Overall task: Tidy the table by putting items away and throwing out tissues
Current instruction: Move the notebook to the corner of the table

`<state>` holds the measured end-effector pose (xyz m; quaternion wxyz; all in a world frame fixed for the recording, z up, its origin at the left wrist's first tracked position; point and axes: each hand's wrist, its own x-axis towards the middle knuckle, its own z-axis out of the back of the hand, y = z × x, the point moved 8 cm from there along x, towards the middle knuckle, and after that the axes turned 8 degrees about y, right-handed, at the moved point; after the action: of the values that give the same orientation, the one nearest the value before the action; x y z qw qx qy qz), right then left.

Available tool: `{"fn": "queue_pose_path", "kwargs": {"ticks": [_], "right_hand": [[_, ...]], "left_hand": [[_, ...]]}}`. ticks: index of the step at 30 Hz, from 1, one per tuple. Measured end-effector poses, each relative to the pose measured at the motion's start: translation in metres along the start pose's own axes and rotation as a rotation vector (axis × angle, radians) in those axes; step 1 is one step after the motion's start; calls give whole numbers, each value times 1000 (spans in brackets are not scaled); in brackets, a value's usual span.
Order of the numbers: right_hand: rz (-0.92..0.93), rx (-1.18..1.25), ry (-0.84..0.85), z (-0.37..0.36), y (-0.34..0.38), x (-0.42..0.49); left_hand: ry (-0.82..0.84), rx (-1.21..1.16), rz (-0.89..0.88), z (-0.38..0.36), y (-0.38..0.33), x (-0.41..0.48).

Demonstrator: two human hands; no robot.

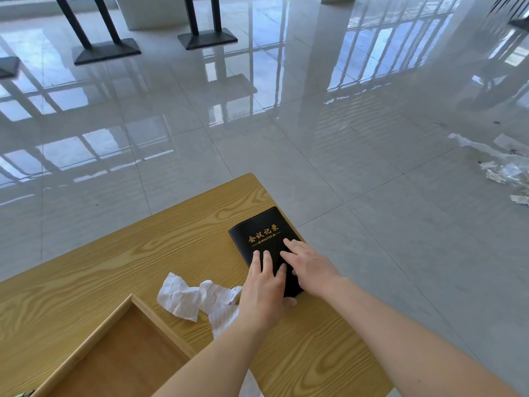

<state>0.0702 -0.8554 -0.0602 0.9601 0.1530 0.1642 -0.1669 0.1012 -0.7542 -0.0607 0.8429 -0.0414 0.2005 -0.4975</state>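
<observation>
A black notebook [261, 231] with gold lettering lies closed near the right edge of the wooden table [114, 253]. My left hand [264, 285] rests flat on its near half, fingers spread, thumb at the near edge. My right hand [309, 265] lies flat on the notebook's right side, fingers apart. Neither hand grips it. Crumpled lined paper [189, 298] sits just left of my left hand, partly hidden under my left forearm.
A shallow wooden tray [160, 319] stands at the near left of the table. Scraps of paper and plastic [503, 167] litter the tiled floor to the right. Black table bases [106, 51] stand far off at the top left.
</observation>
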Motion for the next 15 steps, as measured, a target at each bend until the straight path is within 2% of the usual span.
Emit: {"fn": "queue_pose_path", "kwargs": {"ticks": [15], "right_hand": [[3,-6,14,16,2,41]], "left_hand": [[-20,-16,39,14,26,33]]}}
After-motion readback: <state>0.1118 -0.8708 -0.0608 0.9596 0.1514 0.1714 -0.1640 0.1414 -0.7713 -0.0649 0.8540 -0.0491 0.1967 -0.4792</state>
